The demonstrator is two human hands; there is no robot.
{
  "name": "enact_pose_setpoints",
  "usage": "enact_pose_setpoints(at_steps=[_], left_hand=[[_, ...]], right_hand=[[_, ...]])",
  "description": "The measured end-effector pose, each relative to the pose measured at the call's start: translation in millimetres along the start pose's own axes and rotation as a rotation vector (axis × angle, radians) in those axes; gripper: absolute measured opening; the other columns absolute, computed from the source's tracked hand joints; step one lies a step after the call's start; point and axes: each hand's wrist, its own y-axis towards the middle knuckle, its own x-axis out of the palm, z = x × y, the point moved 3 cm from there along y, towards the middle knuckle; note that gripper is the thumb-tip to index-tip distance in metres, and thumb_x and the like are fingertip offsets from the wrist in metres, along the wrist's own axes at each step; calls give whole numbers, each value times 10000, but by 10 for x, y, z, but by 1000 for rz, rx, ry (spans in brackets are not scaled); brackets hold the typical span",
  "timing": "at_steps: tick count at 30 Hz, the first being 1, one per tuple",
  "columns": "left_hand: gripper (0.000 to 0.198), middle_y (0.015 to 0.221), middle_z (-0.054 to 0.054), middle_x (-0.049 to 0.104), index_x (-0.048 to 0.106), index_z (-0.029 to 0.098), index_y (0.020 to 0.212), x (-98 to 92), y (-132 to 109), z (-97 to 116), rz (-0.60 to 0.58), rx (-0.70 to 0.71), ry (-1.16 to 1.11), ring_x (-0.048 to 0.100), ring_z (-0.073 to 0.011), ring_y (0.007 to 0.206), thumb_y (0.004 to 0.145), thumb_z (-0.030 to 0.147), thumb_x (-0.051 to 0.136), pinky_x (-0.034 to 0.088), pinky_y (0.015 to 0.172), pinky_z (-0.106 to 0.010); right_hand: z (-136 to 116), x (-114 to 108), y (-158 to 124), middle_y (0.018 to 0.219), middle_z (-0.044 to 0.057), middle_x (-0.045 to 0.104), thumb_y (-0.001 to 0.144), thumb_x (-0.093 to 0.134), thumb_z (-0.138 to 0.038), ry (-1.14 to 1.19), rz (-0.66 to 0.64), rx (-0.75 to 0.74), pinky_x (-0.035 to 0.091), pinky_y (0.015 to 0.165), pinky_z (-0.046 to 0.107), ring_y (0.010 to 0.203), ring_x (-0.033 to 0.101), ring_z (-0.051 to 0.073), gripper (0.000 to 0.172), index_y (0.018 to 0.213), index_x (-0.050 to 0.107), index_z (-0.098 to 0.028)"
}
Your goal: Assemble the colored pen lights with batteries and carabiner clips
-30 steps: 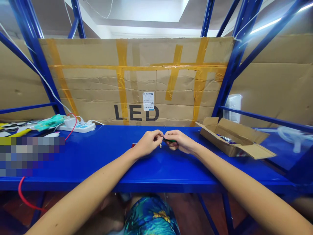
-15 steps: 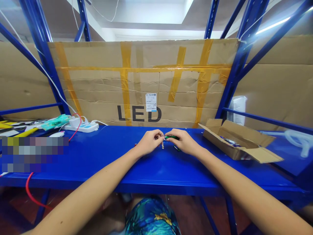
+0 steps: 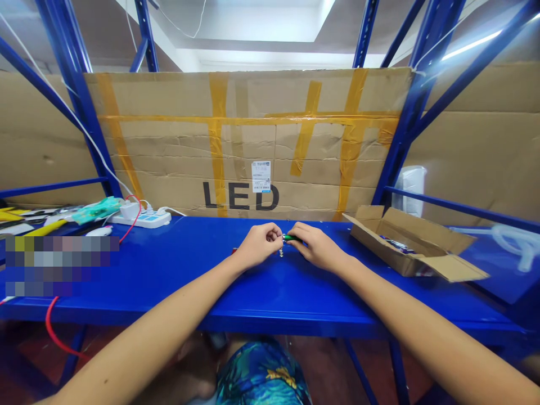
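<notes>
Over the middle of the blue tabletop (image 3: 270,292) my hands meet, almost touching. My left hand (image 3: 265,242) is closed in a pinch, and a short metal chain (image 3: 281,253) dangles below its fingertips. My right hand (image 3: 314,242) is closed on a slim green piece (image 3: 290,238) with a small metal end that points at the left fingertips. Whether the metal end is joined to the chain is too small to tell. Beside my left wrist a bit of something red (image 3: 234,250) shows, mostly hidden by the arm.
An open cardboard box (image 3: 405,247) with small metallic items stands to the right. On the left lie a white power strip (image 3: 147,218), a teal packet (image 3: 97,209) and cluttered tools, with a red cable (image 3: 53,326) over the edge. A tall cardboard sheet (image 3: 177,146) backs the table.
The fingers of my right hand have shifted along the green piece and its angle has changed slightly. A dark green item under my right hand no longer shows. My left hand stays in place.
</notes>
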Motion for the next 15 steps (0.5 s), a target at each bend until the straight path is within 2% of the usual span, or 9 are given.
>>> enact_pose_setpoints(at_steps=[3,6,10,15], left_hand=[[43,615,44,561,580,154,768,4,-3,11,6,16,6,525,-82,551,739,178,602,408,548,-206],[49,612,43,560,581,151,770,18,-11,16,6,32,0,519,-80,549,744,185,605,405,550,-206],[39,595,47,568,573,153,783,44,-24,40,-26,54,-37,529,-80,532,762,183,588,407,543,-206],[41,592,45,580,561,159,787,42,-30,67,-44,61,-53,551,-87,529,768,188,584,411,536,-208]], right_hand=[[-16,2,-12,871,87,590,980,430,-240,-79,6,-32,448,669,297,753,552,181,195,1038,603,-169],[-44,12,-19,833,88,586,986,402,-224,-93,8,-62,440,643,292,718,542,179,224,1028,608,-147],[-88,8,-20,783,73,587,968,405,-178,-67,30,-81,419,622,282,680,524,171,200,958,603,-154],[-130,-10,-10,795,82,616,943,424,-157,-51,15,-18,412,632,289,685,543,177,164,912,584,-165]])
